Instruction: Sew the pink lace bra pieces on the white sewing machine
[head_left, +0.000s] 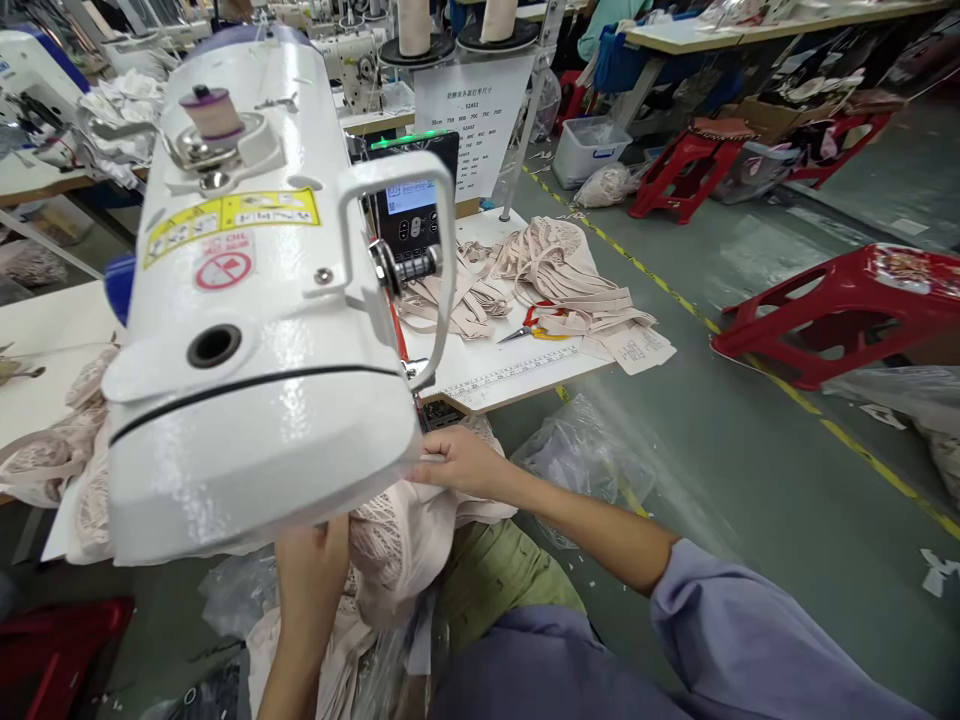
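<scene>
A large white sewing machine (247, 300) fills the left and hides the needle area. A pale pink lace garment (390, 545) lies under its head and spills over the table edge into my lap. My right hand (461, 465) rests on the garment at the machine's right side, fingers closed on the fabric. My left hand (311, 575) reaches up under the machine head on the same garment; its fingers are hidden.
A pile of beige straps (555, 275) and orange-handled scissors (536, 330) lie on the white table (517, 375) beyond the machine, with a control panel (411, 215). Red plastic stools (840, 310) and plastic bags (577, 460) stand on the grey floor to the right.
</scene>
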